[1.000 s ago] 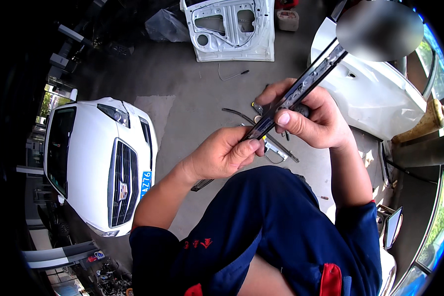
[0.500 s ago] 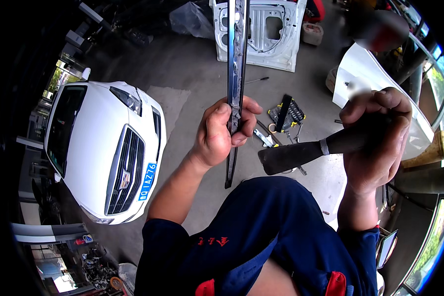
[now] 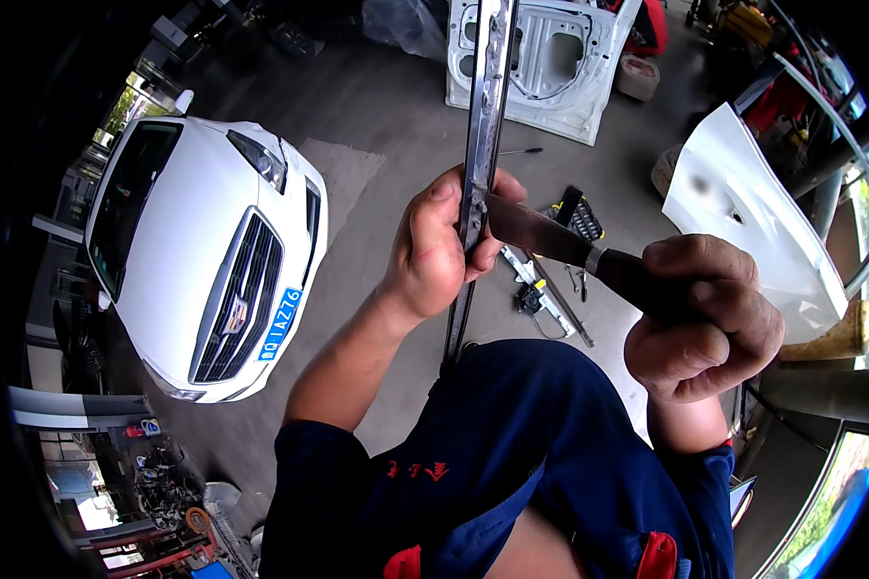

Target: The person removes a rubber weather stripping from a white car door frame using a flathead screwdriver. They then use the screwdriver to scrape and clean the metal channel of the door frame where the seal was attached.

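Note:
A long, narrow car trim strip (image 3: 488,106) with shiny and dark edges stands nearly upright before me. Grey, ragged residue runs down its face. My left hand (image 3: 425,256) is closed around its lower part, thumb on the near side. My right hand (image 3: 705,323) grips the dark handle of a scraper (image 3: 546,234), which has a metal collar and a flat, brownish blade. The blade's tip meets the strip's right edge beside my left fingers; whether it presses into the residue I cannot tell. The strip's lower end comes down beside my clothed leg.
A white car (image 3: 198,251) stands at the left. On the floor lie an open tool set (image 3: 582,214) and a metal rail part (image 3: 547,301). A bare white door shell (image 3: 541,101) is at the back, with a curved white body panel (image 3: 743,222) at the right.
My right hand has turned the scraper and brought its blade up and left to the strip. The view has shifted, and the strip appears slightly further right.

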A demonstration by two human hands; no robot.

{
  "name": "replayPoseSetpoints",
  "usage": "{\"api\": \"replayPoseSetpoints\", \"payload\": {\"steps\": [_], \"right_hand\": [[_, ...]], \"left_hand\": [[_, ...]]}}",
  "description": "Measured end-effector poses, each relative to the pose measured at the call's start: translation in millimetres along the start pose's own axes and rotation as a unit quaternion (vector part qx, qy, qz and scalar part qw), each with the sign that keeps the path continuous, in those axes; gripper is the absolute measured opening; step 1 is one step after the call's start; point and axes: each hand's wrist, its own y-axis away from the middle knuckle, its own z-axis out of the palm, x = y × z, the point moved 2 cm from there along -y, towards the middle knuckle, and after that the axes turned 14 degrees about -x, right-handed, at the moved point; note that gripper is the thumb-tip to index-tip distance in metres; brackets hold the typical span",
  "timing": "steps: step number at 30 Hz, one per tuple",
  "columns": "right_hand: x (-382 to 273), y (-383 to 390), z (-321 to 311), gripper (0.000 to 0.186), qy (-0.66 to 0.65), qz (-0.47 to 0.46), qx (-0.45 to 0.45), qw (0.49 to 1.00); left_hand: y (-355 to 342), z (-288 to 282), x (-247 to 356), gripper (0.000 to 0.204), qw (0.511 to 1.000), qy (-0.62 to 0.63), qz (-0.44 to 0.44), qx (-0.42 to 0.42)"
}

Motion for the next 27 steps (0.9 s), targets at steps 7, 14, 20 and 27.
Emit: {"api": "replayPoseSetpoints", "payload": {"steps": [7, 14, 20, 27], "right_hand": [[-5.5, 1.0, -0.6, 0.010, 0.031, -0.030, -0.061, 0.997], [-7.5, 9.3, 10.0, 0.011, 0.074, -0.032, 0.002, 0.997], [-13.8, 21.1, 23.4, 0.017, 0.032, 0.169, 0.023, 0.985], [-13.1, 28.5, 5.4, 0.032, -0.167, 0.444, -0.104, 0.874]], "left_hand": [[7.4, 5.5, 3.3, 0.070, 0.999, -0.036, -0.009, 0.010], [5.6, 12.5, 5.8, 0.061, 0.995, -0.101, 0.003, 0.026], [6.5, 7.2, 7.9, 0.041, 0.975, -0.199, 0.047, 0.084], [21.4, -5.0, 4.4, 0.028, 0.935, -0.343, 0.064, 0.061]]}}
